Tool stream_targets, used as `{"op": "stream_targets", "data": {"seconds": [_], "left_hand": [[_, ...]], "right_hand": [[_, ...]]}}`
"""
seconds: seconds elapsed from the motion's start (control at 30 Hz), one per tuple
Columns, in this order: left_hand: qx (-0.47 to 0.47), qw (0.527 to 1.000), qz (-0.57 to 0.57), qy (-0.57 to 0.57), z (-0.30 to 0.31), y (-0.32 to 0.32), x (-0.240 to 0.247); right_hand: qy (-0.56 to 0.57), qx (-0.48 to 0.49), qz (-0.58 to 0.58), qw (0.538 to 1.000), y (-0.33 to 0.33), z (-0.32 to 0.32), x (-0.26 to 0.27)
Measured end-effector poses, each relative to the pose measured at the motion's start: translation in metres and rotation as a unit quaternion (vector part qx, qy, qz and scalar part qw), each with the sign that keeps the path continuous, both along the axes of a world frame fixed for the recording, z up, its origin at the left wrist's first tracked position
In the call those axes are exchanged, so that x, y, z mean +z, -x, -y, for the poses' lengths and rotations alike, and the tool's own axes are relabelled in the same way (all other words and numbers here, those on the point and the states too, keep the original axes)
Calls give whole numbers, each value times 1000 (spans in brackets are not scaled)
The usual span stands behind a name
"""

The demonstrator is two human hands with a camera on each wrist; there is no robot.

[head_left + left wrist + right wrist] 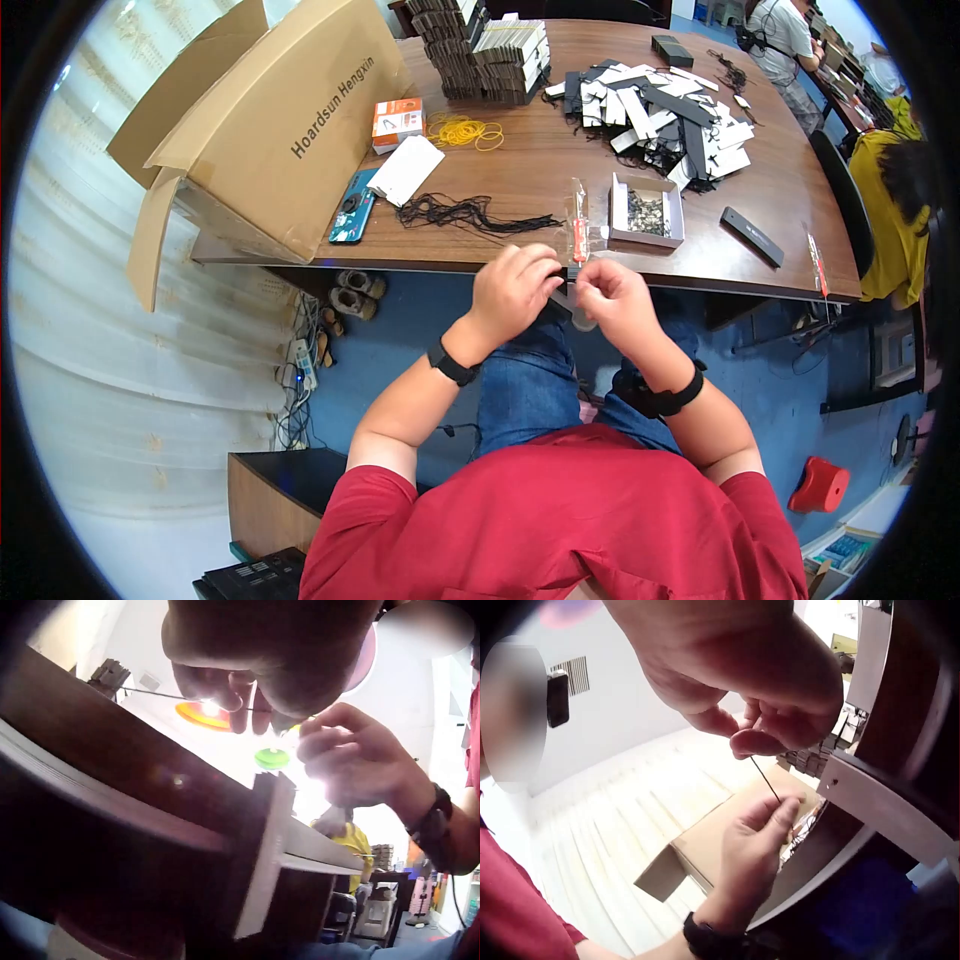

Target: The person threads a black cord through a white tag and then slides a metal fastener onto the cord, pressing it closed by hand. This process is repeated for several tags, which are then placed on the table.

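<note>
Just off the table's front edge, my left hand and right hand work close together. A thin black cord runs taut between them in the right wrist view, with thumb and fingers of each hand pinching it. Below the hands, a narrow flat piece, white on one face and dark on the other, stands out near the table edge; the left wrist view shows it too. On the tabletop ahead lie a bundle of loose black cords and a red item in a clear wrapper.
An open carton stands at the left. Behind are stacked dark boxes and a heap of black and white pieces. A small box of tiny parts, a black bar and a blue phone lie on the table.
</note>
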State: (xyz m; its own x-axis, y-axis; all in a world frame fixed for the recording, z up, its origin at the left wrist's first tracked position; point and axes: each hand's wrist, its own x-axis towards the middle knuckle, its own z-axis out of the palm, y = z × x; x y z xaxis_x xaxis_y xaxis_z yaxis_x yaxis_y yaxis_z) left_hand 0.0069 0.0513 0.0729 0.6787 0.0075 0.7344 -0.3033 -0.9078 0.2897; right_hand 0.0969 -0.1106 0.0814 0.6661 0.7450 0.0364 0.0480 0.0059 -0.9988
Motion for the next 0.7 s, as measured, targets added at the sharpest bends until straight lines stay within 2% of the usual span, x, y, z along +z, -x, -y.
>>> {"op": "stream_targets", "data": {"seconds": [0.03, 0.07, 0.17, 0.23, 0.3, 0.37, 0.43, 0.5, 0.57, 0.63, 0.7], "left_hand": [[27, 999, -14, -27, -9, 0, 2], [53, 997, -29, -54, -19, 1, 4], [105, 993, -42, -26, -64, 3, -16], [166, 986, -28, -15, -91, 6, -23], [228, 973, -28, -20, -112, 10, -26], [249, 968, -24, -11, -120, 11, -24], [271, 961, -40, -30, -114, 11, -16], [291, 955, -35, -35, -86, 12, 1], [235, 972, -26, 14, -46, 13, 21], [62, 997, -13, 44, 5, 16, 33], [-94, 985, -100, 108, 53, 23, 41]], "right_hand": [[-18, 13, -64, 998, -2, 5, 3], [-46, 22, -70, 996, -5, 11, 5], [-106, -15, -153, 982, -20, 41, 21], [-200, -46, -193, 959, -38, 69, 24], [-296, -73, -193, 933, -49, 95, 40], [-315, -66, -141, 936, -53, 121, 60], [-240, -8, -67, 968, -50, 145, 66], [-61, 68, 18, 996, -40, 156, 67], [135, 113, 158, 972, -22, 142, 70], [205, 130, 266, 933, -1, 116, 60], [186, 160, 321, 915, 10, 96, 47]]}}
